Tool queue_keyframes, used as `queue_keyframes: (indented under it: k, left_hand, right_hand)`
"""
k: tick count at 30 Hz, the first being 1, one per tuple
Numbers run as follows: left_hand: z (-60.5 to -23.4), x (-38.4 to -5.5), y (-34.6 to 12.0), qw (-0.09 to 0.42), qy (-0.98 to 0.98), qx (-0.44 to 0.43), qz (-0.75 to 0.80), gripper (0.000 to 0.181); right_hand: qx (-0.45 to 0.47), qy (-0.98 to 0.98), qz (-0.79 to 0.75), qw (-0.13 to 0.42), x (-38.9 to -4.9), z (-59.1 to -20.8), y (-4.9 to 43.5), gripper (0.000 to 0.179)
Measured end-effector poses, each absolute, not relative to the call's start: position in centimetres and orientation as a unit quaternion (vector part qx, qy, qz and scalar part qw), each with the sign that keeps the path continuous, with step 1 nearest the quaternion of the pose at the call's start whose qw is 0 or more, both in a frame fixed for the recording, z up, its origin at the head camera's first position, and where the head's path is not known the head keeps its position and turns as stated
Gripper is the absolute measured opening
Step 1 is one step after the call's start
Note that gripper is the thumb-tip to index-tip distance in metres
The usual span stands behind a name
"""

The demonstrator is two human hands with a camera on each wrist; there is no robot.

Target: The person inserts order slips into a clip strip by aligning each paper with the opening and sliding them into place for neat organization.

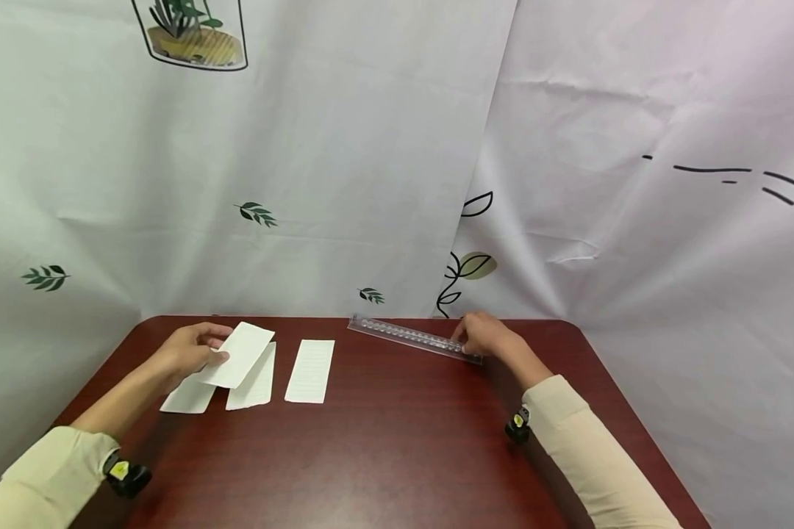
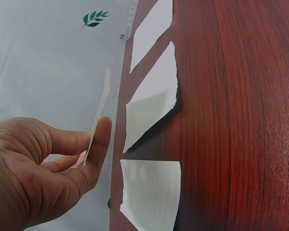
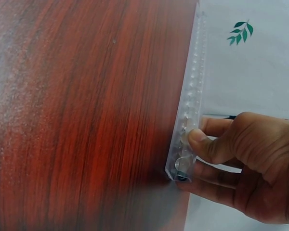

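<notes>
A small white paper slip (image 1: 241,355) is pinched between the thumb and fingers of my left hand (image 1: 188,350), raised above the table. In the left wrist view that slip (image 2: 97,115) shows nearly edge-on. Beneath and beside it lie other pieces: a slip at the left (image 1: 189,397), one in the middle (image 1: 254,382) and a lined one (image 1: 309,371) to the right. My right hand (image 1: 483,334) grips the near right end of a clear plastic ruler (image 1: 410,336) with round holes. The right wrist view shows the thumb on top of the ruler (image 3: 189,101) and fingers at its far side.
The dark red wooden table (image 1: 370,455) has rounded far corners. A white cloth backdrop (image 1: 344,184) with printed leaves hangs close behind its far edge. A small black camera (image 1: 127,476) is strapped at the left wrist, another camera (image 1: 518,426) at the right.
</notes>
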State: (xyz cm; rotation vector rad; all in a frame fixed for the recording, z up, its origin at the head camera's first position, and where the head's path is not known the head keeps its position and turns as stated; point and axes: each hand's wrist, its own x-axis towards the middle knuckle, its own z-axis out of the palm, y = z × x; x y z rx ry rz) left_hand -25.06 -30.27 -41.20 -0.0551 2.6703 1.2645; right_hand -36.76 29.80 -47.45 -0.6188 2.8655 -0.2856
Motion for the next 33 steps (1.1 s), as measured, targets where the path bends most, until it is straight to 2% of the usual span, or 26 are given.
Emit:
queue_keyframes:
  k: [4, 13, 25, 32, 33]
  left_hand:
    - [-41.3, -25.2, -29.9, 0.099, 0.897, -0.011, 0.432, 0.063]
    - [-41.5, -25.4, -28.4, 0.109, 0.891, -0.005, 0.44, 0.062]
    - [-42.2, -25.6, -27.1, 0.108, 0.886, 0.002, 0.45, 0.06]
    - [-42.1, -25.7, -26.1, 0.108, 0.887, 0.008, 0.448, 0.06]
    - [-42.1, -25.7, -25.9, 0.11, 0.886, 0.008, 0.45, 0.06]
  right_hand:
    - [-0.203, 0.97, -0.099, 0.096, -37.4, -48.1, 30.0, 0.03]
    - [-0.195, 0.971, -0.103, 0.088, -38.0, -49.4, 30.3, 0.027]
    - [-0.187, 0.973, -0.087, 0.107, -32.7, -42.6, 27.1, 0.027]
    - [-0.186, 0.973, -0.091, 0.099, -36.4, -47.3, 29.4, 0.027]
    - [-0.193, 0.972, -0.087, 0.099, -36.2, -47.0, 29.3, 0.027]
